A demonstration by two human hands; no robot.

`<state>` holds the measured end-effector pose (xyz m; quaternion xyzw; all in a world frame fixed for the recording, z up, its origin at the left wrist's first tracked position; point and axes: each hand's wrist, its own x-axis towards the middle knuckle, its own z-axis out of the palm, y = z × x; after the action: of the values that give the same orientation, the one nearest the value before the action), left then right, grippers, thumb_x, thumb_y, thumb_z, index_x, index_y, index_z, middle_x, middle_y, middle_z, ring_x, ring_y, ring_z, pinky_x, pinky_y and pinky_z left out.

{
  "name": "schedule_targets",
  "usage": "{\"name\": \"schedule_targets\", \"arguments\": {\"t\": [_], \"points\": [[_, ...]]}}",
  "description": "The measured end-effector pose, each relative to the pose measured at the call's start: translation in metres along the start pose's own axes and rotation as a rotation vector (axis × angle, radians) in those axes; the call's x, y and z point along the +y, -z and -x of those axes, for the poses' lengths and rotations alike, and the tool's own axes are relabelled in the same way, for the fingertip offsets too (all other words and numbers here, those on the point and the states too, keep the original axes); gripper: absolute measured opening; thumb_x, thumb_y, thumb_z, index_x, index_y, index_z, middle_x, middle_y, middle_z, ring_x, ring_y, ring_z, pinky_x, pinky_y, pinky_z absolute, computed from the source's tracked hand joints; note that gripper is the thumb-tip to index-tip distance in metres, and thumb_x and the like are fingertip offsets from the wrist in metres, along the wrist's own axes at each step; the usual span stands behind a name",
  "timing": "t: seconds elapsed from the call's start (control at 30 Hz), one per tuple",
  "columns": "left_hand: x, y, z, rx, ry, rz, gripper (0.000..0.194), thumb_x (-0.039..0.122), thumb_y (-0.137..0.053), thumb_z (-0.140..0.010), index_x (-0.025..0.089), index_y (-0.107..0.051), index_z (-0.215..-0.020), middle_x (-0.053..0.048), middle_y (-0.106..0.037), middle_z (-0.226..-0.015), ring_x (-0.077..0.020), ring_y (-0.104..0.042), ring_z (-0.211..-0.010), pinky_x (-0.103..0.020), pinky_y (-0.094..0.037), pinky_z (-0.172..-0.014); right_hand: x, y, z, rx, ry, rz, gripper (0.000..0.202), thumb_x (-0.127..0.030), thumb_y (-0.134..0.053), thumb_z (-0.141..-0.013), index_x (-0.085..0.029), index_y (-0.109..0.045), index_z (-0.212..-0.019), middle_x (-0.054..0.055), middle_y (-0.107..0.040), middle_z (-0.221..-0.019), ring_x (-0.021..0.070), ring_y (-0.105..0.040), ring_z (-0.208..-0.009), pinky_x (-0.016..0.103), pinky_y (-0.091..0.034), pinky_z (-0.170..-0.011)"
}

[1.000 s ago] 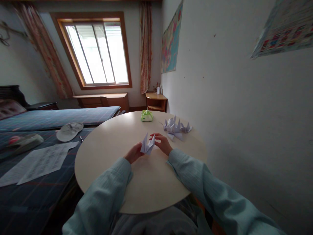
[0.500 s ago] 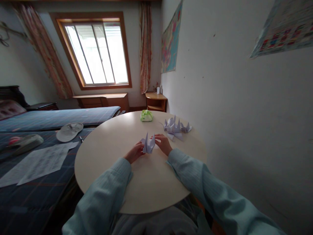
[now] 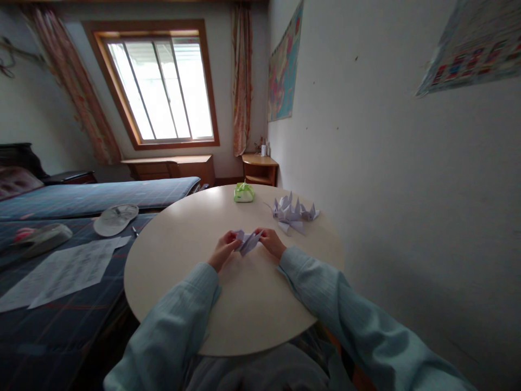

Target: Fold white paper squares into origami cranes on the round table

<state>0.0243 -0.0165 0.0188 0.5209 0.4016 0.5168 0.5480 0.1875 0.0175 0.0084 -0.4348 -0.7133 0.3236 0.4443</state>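
A pale lavender-white origami paper crane (image 3: 249,244) is held between my two hands, over the middle of the round table (image 3: 179,271). My left hand (image 3: 223,248) is closed on its left side, thumb and fingers pinching the paper. At the opposite end, my right hand (image 3: 272,242) pinches a pointed tip of the fold. The crane is tilted, its points leaning to the right. Beyond my right hand lies a cluster of several folded paper cranes (image 3: 290,210) in the same pale paper.
A green and white tissue pack (image 3: 244,193) sits at the table's far edge. On the left, a bed (image 3: 81,271) with a plaid cover holds paper sheets (image 3: 65,270), a pen (image 3: 135,231) and a light cap (image 3: 116,219). A white wall (image 3: 407,217) rises on the right.
The crane has turned from upright points to a tilted position. My right hand has lowered slightly and closed on a tip; my left fingers now pinch from above.
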Motion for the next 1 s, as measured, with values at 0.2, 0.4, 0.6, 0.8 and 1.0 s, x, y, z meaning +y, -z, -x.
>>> {"name": "schedule_targets", "arguments": {"t": [0.2, 0.4, 0.6, 0.8, 1.0], "points": [[-0.001, 0.001, 0.000, 0.008, -0.101, -0.067, 0.020, 0.019, -0.064, -0.052, 0.014, -0.050, -0.064, 0.003, -0.054, -0.062, -0.0087, -0.049, -0.059, -0.019, -0.036, -0.055, 0.001, -0.001, -0.001, -0.077, -0.123, -0.207, 0.014, -0.015, -0.049, -0.056, -0.014, -0.062, -0.057, -0.003, -0.056, -0.050, 0.0095, -0.049, -0.052, 0.021, -0.036, -0.054], [-0.002, 0.000, 0.000, -0.001, -0.105, -0.106, 0.018, 0.018, -0.063, -0.052, 0.015, -0.050, -0.064, 0.003, -0.054, -0.060, -0.0089, -0.049, -0.059, -0.019, -0.036, -0.054, 0.002, -0.004, -0.001, -0.116, -0.219, -0.455, 0.010, -0.019, -0.052, -0.053, -0.013, -0.059, -0.055, -0.003, -0.054, -0.049, 0.0078, -0.048, -0.050, 0.021, -0.036, -0.053], [0.001, -0.005, 0.004, 0.001, -0.023, -0.043, 0.019, 0.022, -0.061, -0.056, 0.015, -0.054, -0.071, 0.002, -0.056, -0.066, -0.0098, -0.050, -0.063, -0.019, -0.037, -0.057, 0.007, -0.004, -0.002, -0.077, -0.185, -0.380, 0.014, -0.024, -0.051, -0.056, -0.013, -0.060, -0.057, -0.004, -0.051, -0.047, 0.0063, -0.044, -0.047, 0.019, -0.032, -0.048], [0.004, -0.005, 0.009, -0.037, 0.069, -0.027, 0.024, 0.031, -0.063, -0.059, 0.016, -0.055, -0.076, 0.002, -0.056, -0.069, -0.0089, -0.050, -0.061, -0.018, -0.038, -0.055, 0.010, 0.000, -0.006, 0.007, -0.189, -0.309, 0.015, -0.021, -0.050, -0.055, -0.014, -0.062, -0.061, -0.003, -0.052, -0.048, 0.0073, -0.046, -0.048, 0.019, -0.034, -0.048], [0.000, -0.001, 0.005, -0.066, 0.022, 0.021, 0.031, 0.037, -0.066, -0.054, 0.014, -0.055, -0.072, 0.000, -0.058, -0.072, -0.0121, -0.053, -0.069, -0.024, -0.043, -0.065, 0.011, 0.000, -0.006, 0.027, -0.122, -0.303, 0.020, -0.019, -0.049, -0.057, -0.016, -0.065, -0.069, -0.002, -0.059, -0.056, 0.0078, -0.049, -0.052, 0.019, -0.037, -0.049]]}}
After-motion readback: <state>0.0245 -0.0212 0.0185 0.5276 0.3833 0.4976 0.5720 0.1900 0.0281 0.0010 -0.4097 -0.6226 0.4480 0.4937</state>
